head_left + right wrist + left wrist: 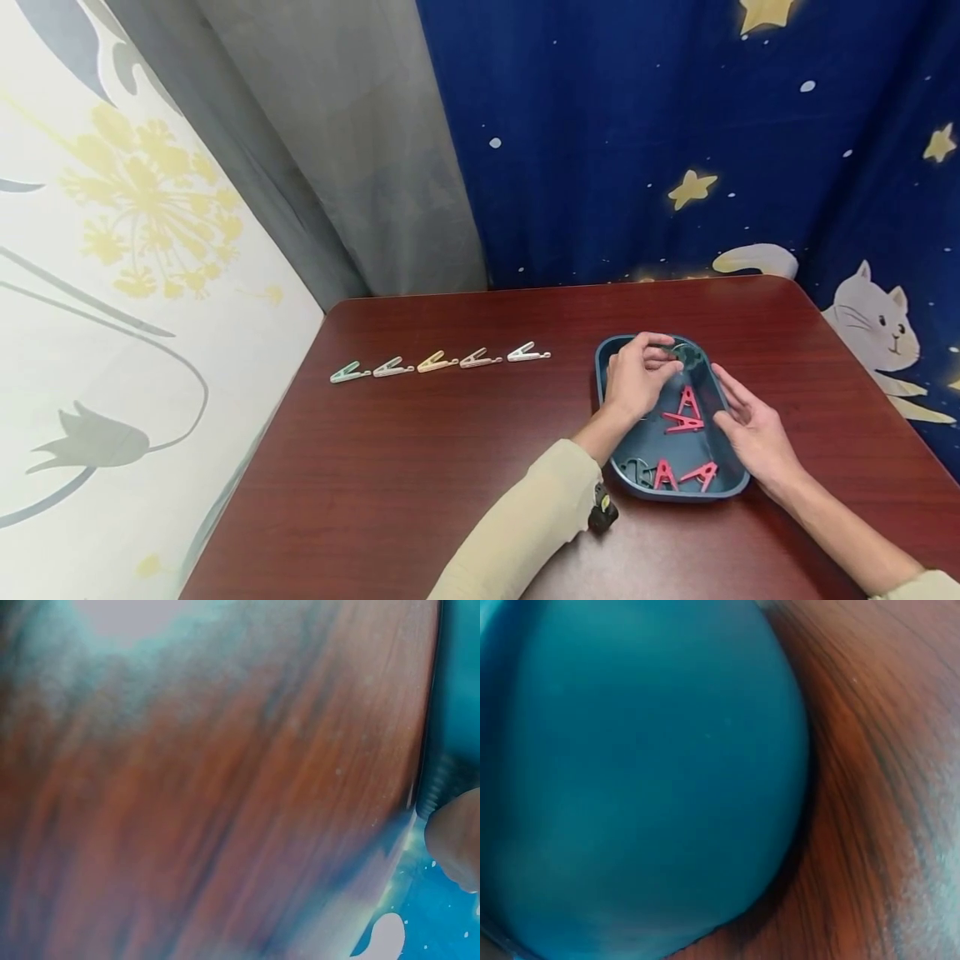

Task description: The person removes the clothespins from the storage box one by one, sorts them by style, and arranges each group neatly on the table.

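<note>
My left hand [633, 379] reaches into the far part of a dark blue tray [660, 493], fingers bent toward the thumb. The fingertips are right at a dark green clip [690, 357] near the tray's far end; I cannot tell whether they pinch it. On the tray's right side, my right hand [759, 437] holds the rim, thumb over the edge and fingers along the outside. Several red clothespins [684, 423] lie inside the tray, with more dark green clips [636, 473] in the near left corner. The left wrist view shows mostly the tray's blue wall [652, 772].
Left of the tray, a row of pastel clothespins lies on the brown table [450, 467]: green [349, 372], greyish [392, 367], yellow [437, 362], beige [479, 358] and white [528, 352]. A blue curtain [600, 167] hangs behind the table, and a patterned wall [112, 333] borders the left.
</note>
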`<state>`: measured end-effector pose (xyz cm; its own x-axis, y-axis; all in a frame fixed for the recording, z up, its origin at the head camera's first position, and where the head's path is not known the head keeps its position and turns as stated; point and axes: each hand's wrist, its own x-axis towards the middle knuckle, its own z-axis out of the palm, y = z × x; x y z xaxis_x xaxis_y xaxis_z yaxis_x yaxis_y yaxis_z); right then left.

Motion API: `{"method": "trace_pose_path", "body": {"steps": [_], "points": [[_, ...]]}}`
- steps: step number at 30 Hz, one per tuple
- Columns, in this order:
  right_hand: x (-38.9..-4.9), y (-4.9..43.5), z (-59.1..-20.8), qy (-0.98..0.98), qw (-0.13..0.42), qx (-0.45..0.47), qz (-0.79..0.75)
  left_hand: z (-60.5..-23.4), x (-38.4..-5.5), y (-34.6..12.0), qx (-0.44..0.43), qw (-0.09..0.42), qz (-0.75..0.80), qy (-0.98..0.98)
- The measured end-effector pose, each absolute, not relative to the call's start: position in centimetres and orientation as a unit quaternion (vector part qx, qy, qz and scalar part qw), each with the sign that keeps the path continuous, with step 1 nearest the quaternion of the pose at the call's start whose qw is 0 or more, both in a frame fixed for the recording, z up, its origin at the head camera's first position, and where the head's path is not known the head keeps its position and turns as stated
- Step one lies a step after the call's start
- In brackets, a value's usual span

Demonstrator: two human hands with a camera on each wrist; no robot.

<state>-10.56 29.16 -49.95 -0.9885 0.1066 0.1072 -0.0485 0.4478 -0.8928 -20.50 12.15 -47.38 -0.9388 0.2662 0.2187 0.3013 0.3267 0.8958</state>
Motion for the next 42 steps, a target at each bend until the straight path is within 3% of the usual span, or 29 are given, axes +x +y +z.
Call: {"method": "trace_pose_path", "body": {"steps": [15,22,31,42], "points": [[-10.5,29.0,-50.0,-0.85,0.075,-0.02,0.521,-45.4,-22.9,8.6,-0.18,0.081,-0.759,-0.621],[-10.5,29.1,-50.0,-0.851,0.074,-0.02,0.52,-45.1,-24.1,3.5,-0.165,0.075,-0.763,-0.62],[-10.6,29.2,-49.9,-0.852,0.074,-0.02,0.518,-47.8,-24.4,-3.0,-0.122,0.053,-0.719,-0.682],[-10.5,29.1,-49.9,-0.85,0.074,-0.021,0.522,-50.4,-24.1,-7.8,-0.113,0.02,-0.607,-0.786]]}}
